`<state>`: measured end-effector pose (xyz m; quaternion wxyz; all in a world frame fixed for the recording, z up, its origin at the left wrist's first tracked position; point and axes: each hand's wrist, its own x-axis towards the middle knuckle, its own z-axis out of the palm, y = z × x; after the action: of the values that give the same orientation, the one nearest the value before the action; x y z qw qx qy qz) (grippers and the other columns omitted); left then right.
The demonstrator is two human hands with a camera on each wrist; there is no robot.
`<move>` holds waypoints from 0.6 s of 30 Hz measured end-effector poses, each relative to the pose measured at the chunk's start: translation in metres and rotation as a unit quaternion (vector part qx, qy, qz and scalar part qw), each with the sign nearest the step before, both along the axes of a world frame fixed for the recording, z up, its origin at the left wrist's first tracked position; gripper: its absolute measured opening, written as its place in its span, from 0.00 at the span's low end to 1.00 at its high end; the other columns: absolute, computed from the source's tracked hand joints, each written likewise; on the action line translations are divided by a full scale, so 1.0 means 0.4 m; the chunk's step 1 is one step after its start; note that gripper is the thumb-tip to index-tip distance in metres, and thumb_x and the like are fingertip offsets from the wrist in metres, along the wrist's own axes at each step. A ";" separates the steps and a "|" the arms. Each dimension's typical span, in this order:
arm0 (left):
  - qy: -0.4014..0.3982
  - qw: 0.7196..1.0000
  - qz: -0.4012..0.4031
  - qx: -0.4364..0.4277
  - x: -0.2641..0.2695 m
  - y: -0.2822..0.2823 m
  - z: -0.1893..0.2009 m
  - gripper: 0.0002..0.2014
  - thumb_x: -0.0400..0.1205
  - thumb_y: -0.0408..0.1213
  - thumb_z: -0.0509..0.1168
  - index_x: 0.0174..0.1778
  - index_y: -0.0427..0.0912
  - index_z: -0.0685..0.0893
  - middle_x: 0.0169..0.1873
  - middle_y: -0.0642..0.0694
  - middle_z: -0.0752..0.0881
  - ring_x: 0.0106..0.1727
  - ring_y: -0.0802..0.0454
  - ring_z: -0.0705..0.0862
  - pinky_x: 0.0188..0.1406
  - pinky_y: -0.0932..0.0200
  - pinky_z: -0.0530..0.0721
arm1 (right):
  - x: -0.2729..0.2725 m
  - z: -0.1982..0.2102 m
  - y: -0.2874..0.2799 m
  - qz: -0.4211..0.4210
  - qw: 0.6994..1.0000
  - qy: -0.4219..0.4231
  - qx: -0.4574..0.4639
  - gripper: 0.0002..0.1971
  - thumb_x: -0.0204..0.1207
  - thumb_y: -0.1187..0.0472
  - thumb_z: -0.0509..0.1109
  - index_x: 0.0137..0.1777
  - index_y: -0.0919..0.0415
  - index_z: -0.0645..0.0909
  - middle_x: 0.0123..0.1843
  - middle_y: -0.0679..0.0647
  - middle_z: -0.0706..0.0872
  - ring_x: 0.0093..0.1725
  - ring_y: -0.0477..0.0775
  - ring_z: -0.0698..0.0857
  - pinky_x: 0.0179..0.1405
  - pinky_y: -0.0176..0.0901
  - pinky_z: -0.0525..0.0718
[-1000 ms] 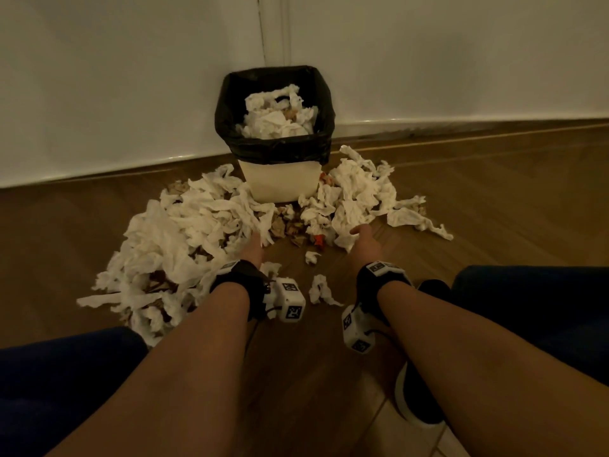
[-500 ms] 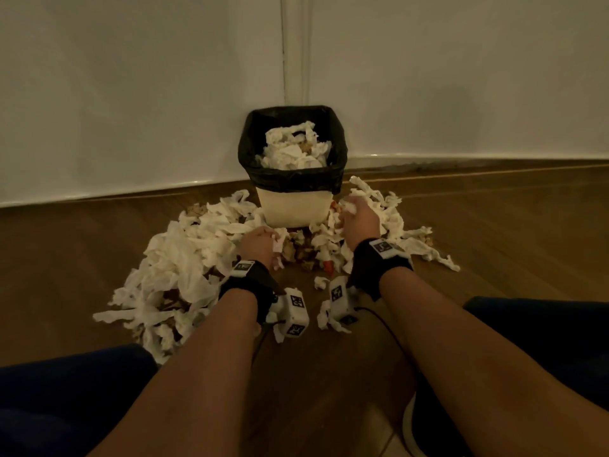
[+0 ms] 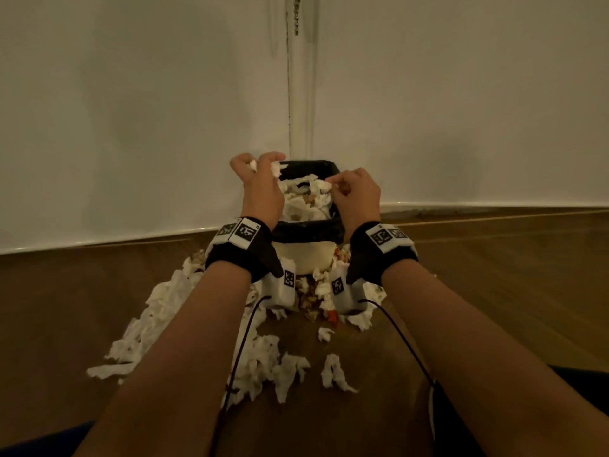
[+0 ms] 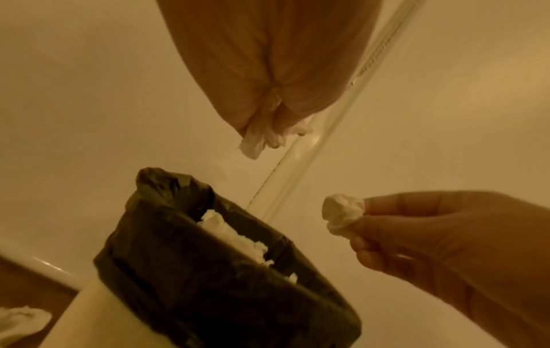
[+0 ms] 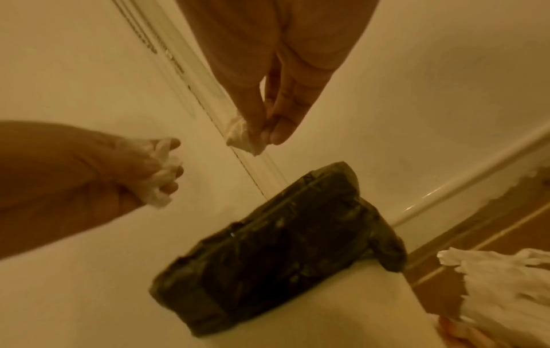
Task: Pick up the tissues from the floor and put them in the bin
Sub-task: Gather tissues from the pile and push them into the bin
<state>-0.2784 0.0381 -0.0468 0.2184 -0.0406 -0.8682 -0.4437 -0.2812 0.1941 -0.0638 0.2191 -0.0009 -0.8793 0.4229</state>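
While loose tissues point(image 3: 184, 311) litter the wood floor point(image 3: 494, 291) around it, the black-lined bin point(image 3: 306, 237) sits against the white wall point(image 3: 131, 110), nearly full. Above its rim, left hand point(image 3: 260, 186) grips a crumpled tissue wad point(image 4: 261, 139). Right hand point(image 3: 357, 192) pinches a small tissue ball point(image 4: 342, 213) at its fingertips.

One bin point(image 3: 303, 255) with one black liner point(image 3: 306, 230); two hands, left hand point(image 3: 260, 189) and right hand point(image 3: 357, 196), each gripping one tissue wad; loose tissues point(image 3: 164, 311) on the floor too many to count
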 end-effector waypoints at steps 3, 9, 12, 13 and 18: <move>0.004 1.000 0.006 -0.013 -0.013 0.003 -0.017 0.19 0.81 0.22 0.57 0.65 0.43 0.80 0.55 0.45 0.62 0.48 0.54 0.71 0.56 0.70 0.73 | 0.000 -0.027 0.004 0.018 0.997 -0.031 0.064 0.09 0.78 0.66 0.66 0.53 0.64 0.87 0.56 0.57 0.81 0.51 0.52 0.81 0.51 0.23 0.70; -0.018 0.991 -0.027 -0.128 -0.038 0.001 -0.069 0.10 0.80 0.30 0.65 0.57 0.40 0.77 0.56 0.42 0.77 0.51 0.46 0.79 0.47 0.61 0.75 | 0.031 -0.064 0.010 0.107 0.974 -0.091 0.176 0.15 0.83 0.67 0.58 0.63 0.67 0.82 0.64 0.60 0.79 0.61 0.58 0.80 0.65 0.39 0.73; -0.098 0.972 -0.031 -0.212 -0.043 -0.001 -0.102 0.09 0.82 0.31 0.60 0.57 0.40 0.78 0.60 0.40 0.77 0.58 0.42 0.79 0.65 0.51 0.74 | 0.039 -0.077 0.025 0.063 0.990 -0.067 0.110 0.14 0.82 0.66 0.59 0.60 0.66 0.83 0.61 0.59 0.80 0.59 0.55 0.80 0.60 0.30 0.70; -0.135 0.958 -0.036 -0.250 -0.042 -0.001 -0.110 0.08 0.84 0.36 0.58 0.57 0.41 0.79 0.59 0.41 0.79 0.60 0.42 0.79 0.74 0.45 0.66 | 0.039 -0.079 0.030 0.045 0.993 -0.063 0.092 0.14 0.82 0.66 0.59 0.60 0.65 0.84 0.60 0.58 0.80 0.58 0.54 0.80 0.58 0.27 0.69; -0.285 0.873 -0.059 -0.391 -0.032 0.006 -0.140 0.32 0.82 0.64 0.36 0.61 0.53 0.81 0.59 0.43 0.85 0.67 0.42 0.77 0.74 0.30 0.36 | 0.038 -0.089 0.052 0.006 0.994 -0.074 0.080 0.15 0.83 0.62 0.58 0.60 0.63 0.84 0.59 0.59 0.81 0.60 0.56 0.79 0.62 0.39 0.74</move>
<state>-0.2910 0.0407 -0.1027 -0.0984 -0.0455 -0.9915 -0.0720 -0.2660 0.2148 -0.0993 0.1504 -0.0091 -0.9240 0.3514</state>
